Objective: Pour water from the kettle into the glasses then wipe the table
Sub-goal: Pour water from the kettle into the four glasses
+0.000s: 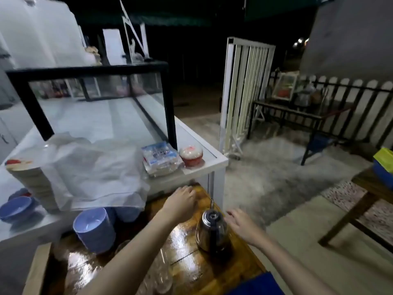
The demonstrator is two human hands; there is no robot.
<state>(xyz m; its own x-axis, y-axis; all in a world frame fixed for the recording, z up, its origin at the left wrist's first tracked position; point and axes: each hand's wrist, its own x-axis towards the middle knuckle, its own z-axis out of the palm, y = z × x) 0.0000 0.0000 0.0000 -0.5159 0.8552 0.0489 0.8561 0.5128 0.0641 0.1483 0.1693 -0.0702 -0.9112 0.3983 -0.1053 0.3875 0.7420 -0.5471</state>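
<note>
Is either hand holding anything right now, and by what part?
Right hand is open beside the kettle, holding nothing. Left hand rests curled on the table; cannot tell.

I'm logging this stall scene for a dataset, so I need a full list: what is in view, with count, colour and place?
kettle: one, steel, on the wooden table
glasses: clear, blurred, count unclear, near table edge
bowl stack: one, blue, table's left
plates: one stack, tan, white counter
plastic sheet: one, clear, counter
packet: one, blue-white, counter
cup: one, red, counter corner
display case: one, black-framed
left hand: beyond kettle, curled
right hand: open, beside kettle
</note>
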